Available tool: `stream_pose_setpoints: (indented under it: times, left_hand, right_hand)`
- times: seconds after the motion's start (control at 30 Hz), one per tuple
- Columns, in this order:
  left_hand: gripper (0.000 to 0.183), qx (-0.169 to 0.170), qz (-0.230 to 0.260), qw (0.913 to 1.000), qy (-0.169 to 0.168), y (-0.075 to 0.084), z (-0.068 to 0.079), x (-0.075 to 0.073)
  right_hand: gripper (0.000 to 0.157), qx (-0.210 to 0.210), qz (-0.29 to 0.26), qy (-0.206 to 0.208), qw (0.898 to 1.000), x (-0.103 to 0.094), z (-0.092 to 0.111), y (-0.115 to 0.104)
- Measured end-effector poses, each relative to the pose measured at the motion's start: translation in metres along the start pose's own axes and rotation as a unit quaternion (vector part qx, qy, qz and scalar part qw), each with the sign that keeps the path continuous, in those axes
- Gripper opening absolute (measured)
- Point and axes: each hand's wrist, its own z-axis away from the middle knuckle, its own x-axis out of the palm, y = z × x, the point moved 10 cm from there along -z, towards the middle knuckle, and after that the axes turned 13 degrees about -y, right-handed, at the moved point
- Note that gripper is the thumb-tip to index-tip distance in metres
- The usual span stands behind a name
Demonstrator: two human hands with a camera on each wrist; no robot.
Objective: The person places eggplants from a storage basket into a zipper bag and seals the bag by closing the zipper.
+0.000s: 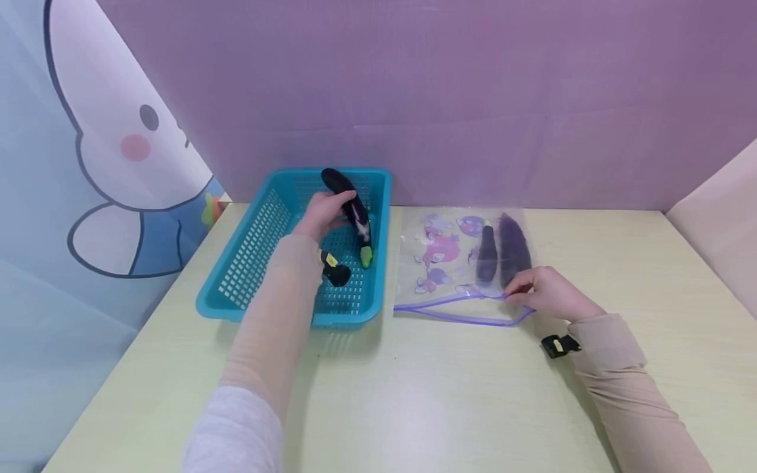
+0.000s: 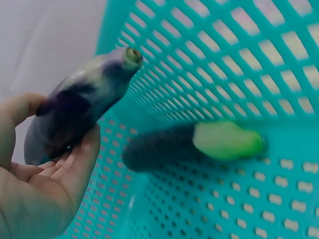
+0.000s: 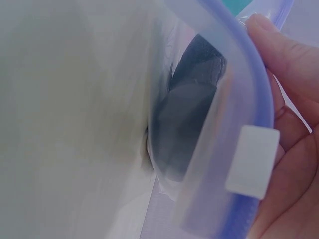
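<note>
My left hand (image 1: 322, 213) grips a dark purple eggplant (image 2: 75, 107) between thumb and fingers over the basket. This eggplant's pale-streaked stem end tips down in the head view. Below it, inside the turquoise basket (image 1: 204, 299), lies another eggplant (image 2: 219, 142) with a bright green cap. On the table's right half, my right hand (image 1: 554, 293) pinches the open mouth of a clear zip bag (image 1: 408, 263) at its purple edge. Two eggplants, a slimmer one (image 1: 487, 255) and a thicker one (image 1: 513, 246), lie side by side in the bag.
A white slider (image 3: 253, 160) sits on the bag's purple zip. Pink and purple cartoon prints (image 1: 442, 249) cover part of the bag. Behind the pale table (image 1: 402, 401) hangs a purple cloth (image 1: 449, 105), with a blue cartoon cloth (image 1: 35, 263) at the left.
</note>
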Motion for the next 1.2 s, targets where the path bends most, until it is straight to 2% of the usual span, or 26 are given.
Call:
stream_pose_setpoints:
  times: [0.1,0.27,0.83,1.2]
  left_hand:
    - [0.065,0.009,0.015,0.9998,-0.010,0.006,0.001,0.004]
    - [0.062,0.011,0.006,0.9998,-0.013,0.014,0.004,0.010]
    - [0.061,0.010,-0.006,0.9998,-0.017,0.020,0.008,0.017]
    - [0.059,0.023,-0.019,0.9983,-0.050,0.032,0.016,0.034]
  right_hand:
    - [0.011,0.000,0.001,0.000,1.000,0.000,0.000,-0.001]
    - [0.010,-0.003,0.003,-0.002,1.000,0.001,0.001,-0.001]
    - [0.011,0.001,0.002,-0.008,1.000,0.003,0.000,0.002]
    - [0.011,-0.002,-0.001,-0.008,1.000,0.003,0.001,0.001]
